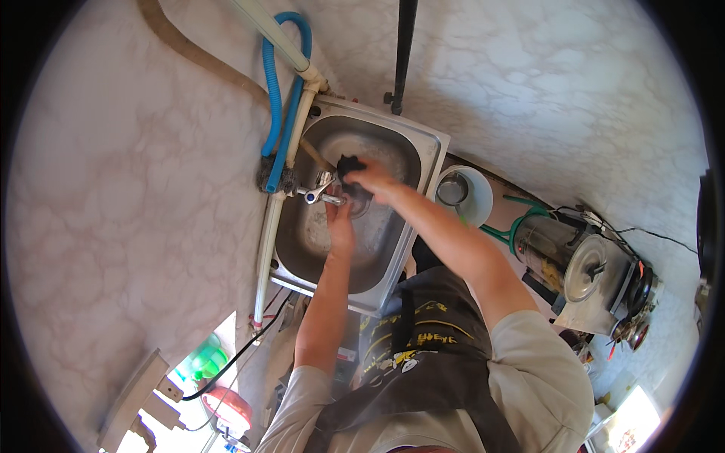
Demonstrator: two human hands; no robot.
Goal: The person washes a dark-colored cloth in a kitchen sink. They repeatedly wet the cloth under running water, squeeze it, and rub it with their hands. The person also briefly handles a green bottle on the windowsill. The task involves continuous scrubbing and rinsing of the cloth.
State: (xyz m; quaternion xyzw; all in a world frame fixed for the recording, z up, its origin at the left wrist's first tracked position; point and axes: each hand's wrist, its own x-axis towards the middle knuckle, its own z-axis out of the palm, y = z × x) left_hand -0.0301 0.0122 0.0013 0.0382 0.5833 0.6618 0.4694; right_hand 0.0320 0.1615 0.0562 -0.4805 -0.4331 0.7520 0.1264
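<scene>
A stainless-steel sink lies before me, with a chrome tap with a lever handle reaching in from its left side. My right hand is over the basin, its fingers closed on a black cloth or scrubber; which of the two is unclear. Just under the tap spout, my left hand reaches up from below. The tap hides part of its fingers, so whether it holds anything cannot be told. Both hands are close together near the drain area, and a dark patch between them is blurred.
Blue corrugated hose and pale pipes run along the sink's left side. To the right stand a white bucket with a metal bowl inside, and a lidded steel pot beside a green hose. A black pole rises behind.
</scene>
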